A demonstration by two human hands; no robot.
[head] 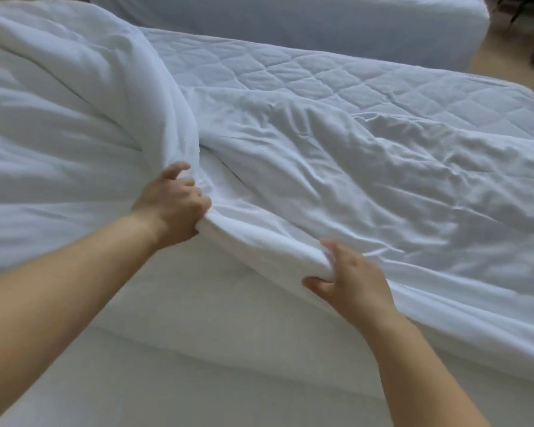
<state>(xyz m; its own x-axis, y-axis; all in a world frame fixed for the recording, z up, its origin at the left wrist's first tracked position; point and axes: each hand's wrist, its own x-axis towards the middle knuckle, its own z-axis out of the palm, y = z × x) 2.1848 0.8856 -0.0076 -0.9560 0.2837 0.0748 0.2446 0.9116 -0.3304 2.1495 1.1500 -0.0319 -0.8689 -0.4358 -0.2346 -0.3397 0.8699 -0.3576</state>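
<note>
White duvet (321, 167) on quilted mattress (290, 72), gripped by left hand (170, 204), right hand (349, 278); bed (290, 20) beyond.

white on white

a plain white duvet (321, 167) covers part of a white mattress pad (321, 78) stitched in a diamond quilt pattern. below the pad, the bed base (198, 349) shows plain cream. beyond the pad, a second bed (321, 26) is pale bluish white; the floor (497, 61) beside it, tan.

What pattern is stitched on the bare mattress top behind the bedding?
White diamond quilting covers the mattress top, clearest in the head view.
</note>
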